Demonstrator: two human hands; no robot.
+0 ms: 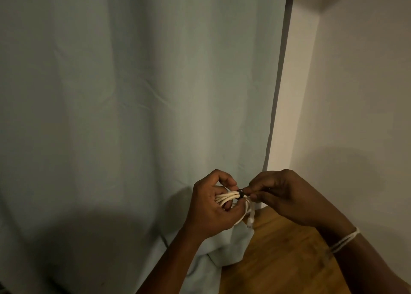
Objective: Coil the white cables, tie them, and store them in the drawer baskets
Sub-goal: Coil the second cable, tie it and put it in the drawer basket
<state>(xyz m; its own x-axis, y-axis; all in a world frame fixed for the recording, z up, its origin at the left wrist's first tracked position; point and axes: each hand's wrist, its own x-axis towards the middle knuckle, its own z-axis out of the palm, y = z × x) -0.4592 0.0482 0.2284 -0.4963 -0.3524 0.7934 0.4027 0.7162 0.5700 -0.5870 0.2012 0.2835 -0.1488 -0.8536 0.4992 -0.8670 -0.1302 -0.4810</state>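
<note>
The left hand (213,207) grips the coiled white cable (226,197). The right hand (280,193) pinches what looks like a black tie (240,193) around it.

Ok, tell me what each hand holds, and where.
Left hand grips the coiled white cable around its loops; right hand pinches the black tie at the bundle's end.

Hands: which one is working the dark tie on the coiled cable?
The right hand pinches the dark tie; the left hand only grips the white cable coil.
</note>
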